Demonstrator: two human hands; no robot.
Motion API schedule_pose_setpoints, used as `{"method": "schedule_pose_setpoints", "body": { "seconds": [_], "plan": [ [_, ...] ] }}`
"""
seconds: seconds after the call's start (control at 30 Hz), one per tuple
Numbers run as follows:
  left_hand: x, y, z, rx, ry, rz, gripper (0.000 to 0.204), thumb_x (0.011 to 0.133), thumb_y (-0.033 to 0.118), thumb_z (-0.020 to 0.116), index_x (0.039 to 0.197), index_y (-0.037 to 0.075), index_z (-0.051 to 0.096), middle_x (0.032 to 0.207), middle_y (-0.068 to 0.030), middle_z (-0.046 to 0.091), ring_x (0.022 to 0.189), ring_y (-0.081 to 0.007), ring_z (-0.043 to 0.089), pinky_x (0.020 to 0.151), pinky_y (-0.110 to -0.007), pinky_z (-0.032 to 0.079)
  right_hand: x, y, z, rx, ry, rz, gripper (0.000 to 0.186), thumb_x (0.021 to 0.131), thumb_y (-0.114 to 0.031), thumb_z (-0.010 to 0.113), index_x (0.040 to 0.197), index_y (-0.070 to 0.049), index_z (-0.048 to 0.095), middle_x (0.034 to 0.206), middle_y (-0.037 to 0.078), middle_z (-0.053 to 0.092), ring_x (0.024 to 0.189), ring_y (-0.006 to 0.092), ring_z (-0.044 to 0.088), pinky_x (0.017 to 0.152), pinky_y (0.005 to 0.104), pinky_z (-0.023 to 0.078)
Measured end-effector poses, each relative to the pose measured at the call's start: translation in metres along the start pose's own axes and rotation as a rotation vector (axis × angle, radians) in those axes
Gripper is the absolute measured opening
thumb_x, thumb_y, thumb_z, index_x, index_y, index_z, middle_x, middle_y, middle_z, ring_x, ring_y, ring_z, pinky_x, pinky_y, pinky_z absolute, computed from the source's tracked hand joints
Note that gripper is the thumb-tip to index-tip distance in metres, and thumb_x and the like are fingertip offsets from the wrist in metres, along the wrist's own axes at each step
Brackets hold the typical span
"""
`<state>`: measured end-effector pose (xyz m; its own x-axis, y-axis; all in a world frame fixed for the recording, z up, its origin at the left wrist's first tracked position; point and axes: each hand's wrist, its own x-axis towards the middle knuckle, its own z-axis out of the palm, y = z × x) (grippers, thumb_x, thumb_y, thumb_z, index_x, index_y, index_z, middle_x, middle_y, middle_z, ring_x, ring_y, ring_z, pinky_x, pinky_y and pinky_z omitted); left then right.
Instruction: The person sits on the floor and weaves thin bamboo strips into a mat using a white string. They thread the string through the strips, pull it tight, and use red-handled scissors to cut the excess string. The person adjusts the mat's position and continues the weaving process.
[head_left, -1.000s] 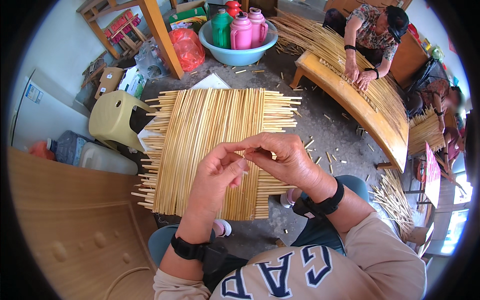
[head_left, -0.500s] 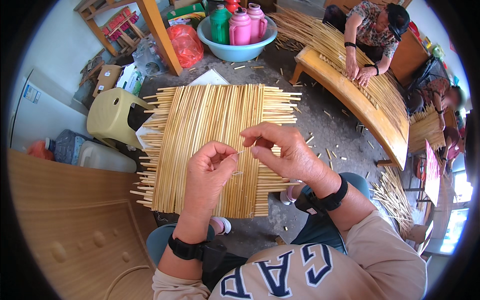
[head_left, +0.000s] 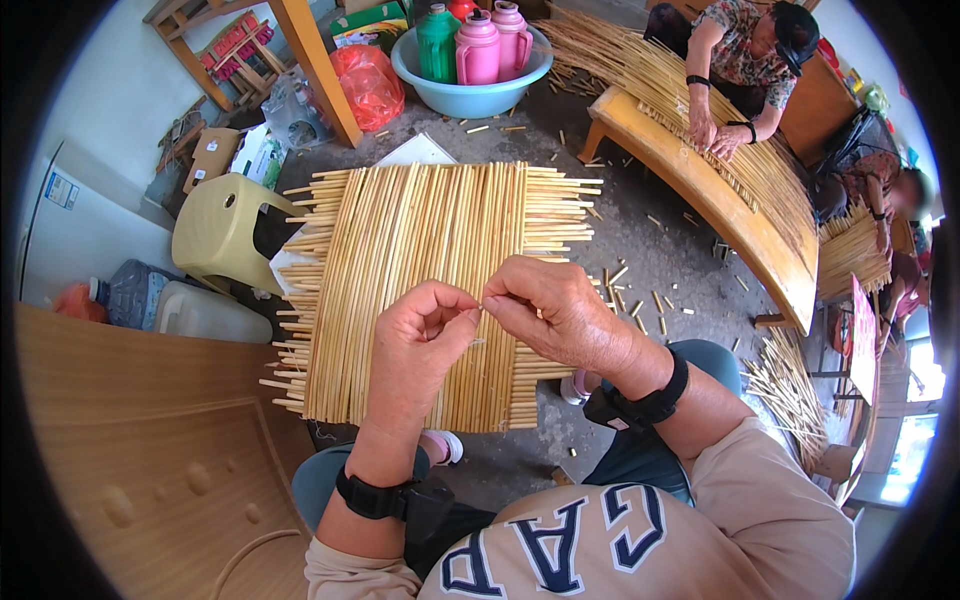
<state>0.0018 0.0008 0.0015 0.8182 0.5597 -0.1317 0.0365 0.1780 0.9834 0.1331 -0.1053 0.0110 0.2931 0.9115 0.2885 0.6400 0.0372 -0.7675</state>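
Note:
My left hand point(head_left: 420, 350) is raised over a mat of pale straight reed stalks point(head_left: 370, 240), its thumb and forefinger pinched on a thin white thread point(head_left: 478, 342) with loose bits dangling. My right hand point(head_left: 545, 310) faces it, thumb and forefinger closed almost fingertip to fingertip with the left; what they grip is too small to make out. Both hands are above the mat's right-centre. Loose stalk ends stick out along both sides of the mat.
A yellow stool point(head_left: 225, 235) and wooden panel point(head_left: 150, 420) are left. A blue basin point(head_left: 425, 95) holds several thermoses. At right, a co-worker point(head_left: 750, 60) bends over stalks on a wooden bench point(head_left: 700, 210); another person point(head_left: 865, 180) is behind. Cut pieces litter the floor point(head_left: 650, 260).
My left hand moved left from a second ago. My right hand parted from it, fingers looser half a second ago, and has since closed its fingertips beside the left's.

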Motion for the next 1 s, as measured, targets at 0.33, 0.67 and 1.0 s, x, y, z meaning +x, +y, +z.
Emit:
{"method": "schedule_pose_setpoints", "body": {
  "seconds": [0.33, 0.67, 1.0],
  "plan": [
    [0.002, 0.018, -0.012, -0.43, -0.066, 0.131, 0.011, 0.088, 0.012, 0.045, 0.093, 0.004, 0.049, 0.071, -0.0085, 0.055, 0.049, -0.0074, 0.043, 0.044, -0.018, 0.032, -0.001, 0.015, 0.038, 0.823, -0.424, 0.304, 0.034, 0.081, -0.009, 0.055, 0.114, -0.003, 0.046, 0.095, 0.005, 0.055, 0.091, 0.013, 0.052, 0.08, 0.0261, 0.041],
    [-0.019, 0.015, -0.164, -0.8, 0.258, 0.447, 0.01, 0.09, 0.011, 0.041, 0.089, 0.002, 0.044, 0.077, -0.0053, 0.047, 0.056, -0.0095, 0.039, 0.045, -0.021, 0.032, 0.003, 0.022, -0.04, 0.434, -0.494, 0.54, 0.019, 0.085, -0.021, 0.053, 0.085, -0.004, 0.06, 0.065, -0.004, 0.051, 0.058, 0.0025, 0.045, 0.052, 0.0176, 0.042],
    [-0.068, -0.009, -0.279, -0.995, 0.59, 0.596, 0.009, 0.087, 0.006, 0.045, 0.088, -0.002, 0.042, 0.078, -0.0076, 0.042, 0.06, -0.0138, 0.038, 0.052, -0.025, 0.033, 0.013, 0.039, -0.097, 0.264, -0.367, 0.542, 0.018, 0.084, -0.02, 0.054, 0.081, -0.004, 0.059, 0.065, -0.005, 0.053, 0.055, 0.0015, 0.048, 0.049, 0.0155, 0.039]
  ]
}}
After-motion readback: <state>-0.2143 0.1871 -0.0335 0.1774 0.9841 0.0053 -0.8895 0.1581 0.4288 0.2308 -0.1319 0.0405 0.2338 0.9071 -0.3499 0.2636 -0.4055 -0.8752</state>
